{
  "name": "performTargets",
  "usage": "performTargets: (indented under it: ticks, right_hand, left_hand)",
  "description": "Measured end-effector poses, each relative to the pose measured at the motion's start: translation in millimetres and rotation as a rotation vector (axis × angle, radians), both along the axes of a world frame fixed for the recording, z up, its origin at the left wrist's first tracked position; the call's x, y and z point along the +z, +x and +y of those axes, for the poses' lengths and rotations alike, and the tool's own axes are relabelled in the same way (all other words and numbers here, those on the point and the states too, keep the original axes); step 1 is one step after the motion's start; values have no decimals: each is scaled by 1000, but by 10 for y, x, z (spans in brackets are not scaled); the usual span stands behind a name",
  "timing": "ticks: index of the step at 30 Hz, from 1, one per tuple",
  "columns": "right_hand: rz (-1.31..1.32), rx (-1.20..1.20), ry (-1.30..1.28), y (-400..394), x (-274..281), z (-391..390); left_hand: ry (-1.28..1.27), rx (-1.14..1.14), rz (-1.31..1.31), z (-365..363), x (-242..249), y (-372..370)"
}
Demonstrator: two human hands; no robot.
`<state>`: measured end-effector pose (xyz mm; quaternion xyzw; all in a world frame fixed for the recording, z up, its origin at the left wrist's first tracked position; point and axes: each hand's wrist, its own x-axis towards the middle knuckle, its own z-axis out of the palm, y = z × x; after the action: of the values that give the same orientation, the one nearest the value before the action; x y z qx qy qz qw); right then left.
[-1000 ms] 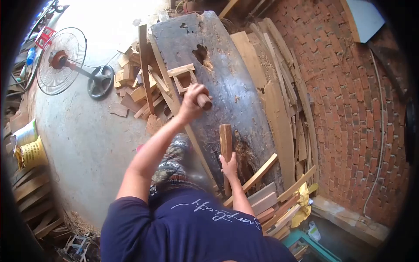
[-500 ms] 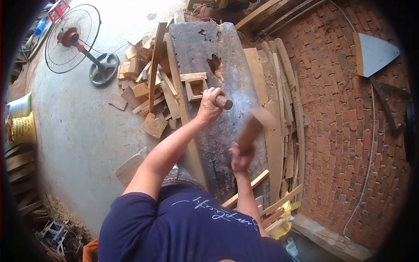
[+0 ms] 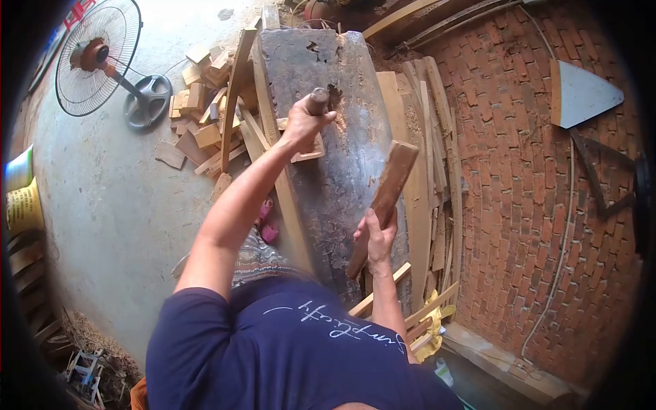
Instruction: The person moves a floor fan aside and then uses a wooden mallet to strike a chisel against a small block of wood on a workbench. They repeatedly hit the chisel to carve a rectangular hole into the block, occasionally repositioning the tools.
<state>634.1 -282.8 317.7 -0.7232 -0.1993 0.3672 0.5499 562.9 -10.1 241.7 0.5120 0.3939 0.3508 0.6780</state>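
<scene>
My left hand [image 3: 305, 123] is closed around the round wooden handle of a chisel [image 3: 317, 101]; its blade is hidden beneath the hand. Under that hand lies a small square wooden frame [image 3: 316, 150], largely covered, on the worn dark bench [image 3: 342, 178]. In my right hand [image 3: 377, 239] is a thick, flat-sided wooden club [image 3: 396, 174], held slanted over the bench's right side. The club and the chisel handle are apart.
Offcuts [image 3: 195, 102] are heaped on the floor left of the bench, near a standing fan [image 3: 99, 58]. Long boards [image 3: 430, 157] lean along the right side, before a brick wall [image 3: 512, 191]. A hole [image 3: 335, 96] breaks the bench top.
My left hand has shifted up and left with the chisel, covering more of the frame. The club, blurred before, is now steadier and farther from the handle. The view has shifted slightly.
</scene>
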Motion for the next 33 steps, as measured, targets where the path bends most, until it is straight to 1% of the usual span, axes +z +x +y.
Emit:
performTargets:
  ticks: [1, 3, 5, 6, 7, 8, 9, 10, 11, 12, 14, 15, 16, 17, 18, 20, 22, 23, 24, 26, 28, 30, 31, 32, 33]
  right_hand:
    - [-6, -34, 48, -12, 25, -15]
    - [-16, -65, 53, -82, 162, 7]
    - [-24, -83, 63, -131, 270, 17]
    - [-116, -69, 105, -154, 304, 0]
    - [-204, -51, 165, -186, 341, 40]
    - [-163, -49, 268, -265, 476, 116]
    - [-164, -29, 351, -274, 476, 109]
    - [-222, -8, 364, -298, 469, 133]
    - [-305, -24, 456, -293, 352, 190]
    - [-299, -27, 511, -253, 349, 271]
    - [-372, 155, -222, -144, 364, 263]
    - [-247, 63, -159, -132, 308, 160]
    - [-129, -15, -95, -83, 257, 121]
    - [-93, -43, -45, -122, 425, 108]
    - [-77, -100, 63, -152, 490, 71]
    - [-106, -122, 193, -83, 337, -50]
    - [-300, -94, 263, -52, 99, -46]
    - [-328, 2, 73, -36, 177, -2]
    - [-314, 85, -134, 12, 221, 29]
    - [-255, 61, -150, 54, 201, -97]
    - [-226, 46, -125, 54, 219, -226]
    - [-198, 28, -97, 44, 257, -284]
    - [-193, -31, 7, 6, 276, -296]
    - [-189, -90, 109, -43, 309, -306]
    - [-190, -94, 108, -90, 358, -301]
  left_hand:
    - [0, -8, -3, 15, 6, -58]
    - [31, -37, 64, -79, 118, -155]
    - [55, -16, 10, -279, -37, -107]
    - [86, 18, -35, -376, -163, -86]
    - [225, 72, -102, -467, -300, -34]
    - [380, 125, -163, -550, -403, 34]
    - [63, 127, -621, -646, -369, 149]
    - [113, 76, -405, -689, -380, 137]
    - [366, 113, -167, -701, -302, 137]
    - [601, 156, 71, -702, -232, 157]
    - [480, 91, 107, -704, -158, 190]
    - [391, 91, 84, -653, -126, 186]
    - [408, 108, 80, -592, -99, 183]
    - [394, 84, 74, -590, -58, 148]
    - [381, 53, 68, -600, -50, 132]
    - [415, 11, 87, -645, -70, 155]
    - [571, 15, 166, -754, -82, 237]
    - [588, -40, 226, -809, -98, 258]
    - [591, -41, 222, -840, -121, 267]
    - [577, -209, 240, -819, -141, 232]
    - [564, -260, 232, -819, -148, 193]
    - [564, -67, 144, -837, -19, 178]
    - [626, 18, 156, -866, 40, 169]
    - [625, 14, 155, -901, 18, 178]
    - [570, 40, 172, -936, -21, 187]
